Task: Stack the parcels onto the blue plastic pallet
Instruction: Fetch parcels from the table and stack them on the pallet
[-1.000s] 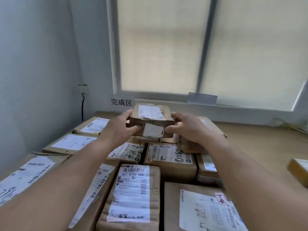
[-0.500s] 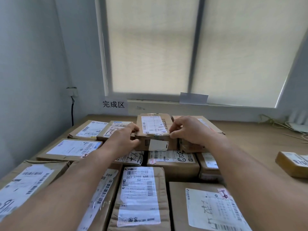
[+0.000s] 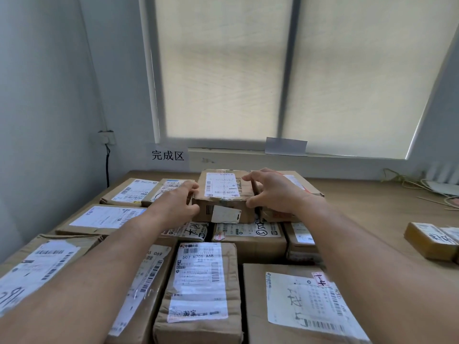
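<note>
Holding a small parcel (image 3: 224,194) at both ends: the left hand (image 3: 178,199) pinches the left end, thumb low at the front corner and fingers curled at the top edge. The right hand (image 3: 270,192) spans the right end, thumb on the front corner, fingers arched over to the far top edge. Each grip is narrow and closed on the cardboard.

Position of the small parcel: far middle of the stack, label up, long side across the view. Its underside appears to meet the lower parcels (image 3: 248,234) — I cannot tell whether its full weight is down. A torn white sticker shows on its front face.

Just to its right, partly behind the right hand, sits a second raised parcel (image 3: 301,184), touching or nearly so. The lower parcels lie flat and packed edge to edge, labels up; the near one reads "507 N705 A68" (image 3: 198,256).

Surroundings:
- tan worktop (image 3: 360,212) runs off to the right
- lone parcel (image 3: 432,242) on it, well apart from the stack
- printed sign (image 3: 168,155) on the wall below the window sill
- pale blind (image 3: 223,70) drawn down
- wall socket (image 3: 106,137) at left, dark cable hanging from it
- loose cords (image 3: 407,182) at far right — blurred
</note>
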A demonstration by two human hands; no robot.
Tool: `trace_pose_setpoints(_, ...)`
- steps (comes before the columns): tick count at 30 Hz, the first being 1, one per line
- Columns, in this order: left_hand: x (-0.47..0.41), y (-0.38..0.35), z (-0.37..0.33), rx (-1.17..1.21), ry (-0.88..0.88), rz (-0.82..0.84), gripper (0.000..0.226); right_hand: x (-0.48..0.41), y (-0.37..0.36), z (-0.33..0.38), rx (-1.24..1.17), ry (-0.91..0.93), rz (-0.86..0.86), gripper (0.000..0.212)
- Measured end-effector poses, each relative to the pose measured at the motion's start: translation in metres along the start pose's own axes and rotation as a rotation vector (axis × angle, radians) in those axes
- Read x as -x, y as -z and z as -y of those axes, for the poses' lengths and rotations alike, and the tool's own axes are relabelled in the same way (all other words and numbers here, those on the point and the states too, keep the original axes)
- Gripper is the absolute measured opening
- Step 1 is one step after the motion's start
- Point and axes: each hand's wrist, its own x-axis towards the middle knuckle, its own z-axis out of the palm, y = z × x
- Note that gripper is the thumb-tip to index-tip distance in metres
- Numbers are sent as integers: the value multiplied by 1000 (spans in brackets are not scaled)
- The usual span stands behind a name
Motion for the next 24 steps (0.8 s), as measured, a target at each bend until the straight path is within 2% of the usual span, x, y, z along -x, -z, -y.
trace_pose_setpoints(6,14,-6,-28,-116,7,-158,71,24,9,-5,36,100,-118,58)
trace_pose_setpoints(13,40,-30,-99,-351,-135,-454,61,75,29,-39,111,138,-296,45)
trace_pose_setpoints(17,55,-50,-147,-425,-211,-501,58,107,47,-72,181,120,-340,45)
trace_pose_setpoints(24,74,-99,-238,-445,-328,-456,58,176,75,-145,191,37,-371,42)
